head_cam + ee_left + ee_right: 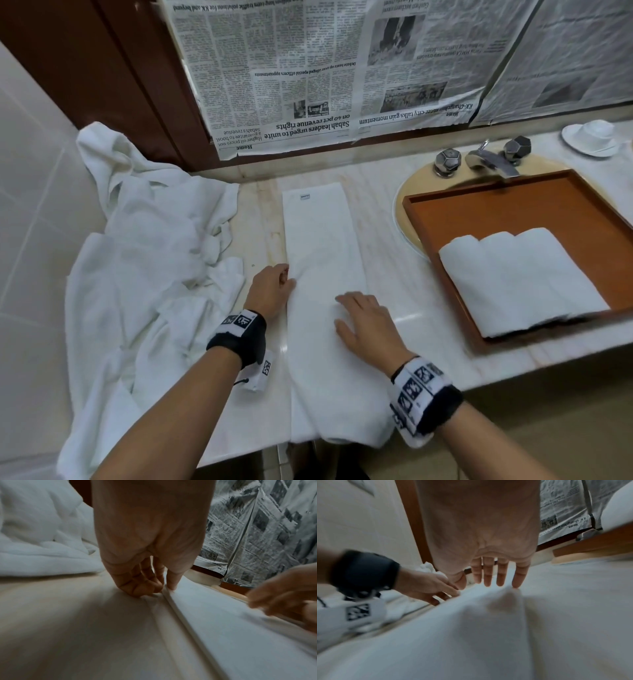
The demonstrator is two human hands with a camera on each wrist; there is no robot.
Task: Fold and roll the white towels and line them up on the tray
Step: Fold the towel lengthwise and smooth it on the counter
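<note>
- A pale marble vanity counter (394,274) runs along a wall with dark wood panelling; sheets of newspaper (308,68) cover the surface behind it, printed upside down from this side.
- At the far left a heap of loose white towels (147,246) lies crumpled, partly on the counter and partly draped over its front edge.
- The left hand (270,291) sits just beside that heap, at the left edge of the folded towel (322,246). In the left wrist view its thumb (173,580) and curled fingers (145,585) pinch the towel's folded edge against the counter.
- The folded towel is a long narrow strip in the middle of the counter, running from the back wall to the front edge, where its near end hangs over; a small label shows at its far end.
- The right hand (370,325) lies flat on the strip's near half, fingers (501,573) straight and slightly spread, holding nothing.
- To the right, a brown wooden tray (513,205) rests over the sink (407,205), below a metal tap (489,161).
- Three rolled towels (520,281) lie side by side, touching, in the tray's near part.
- A white cup and saucer (592,137) stand at the far right.
</note>
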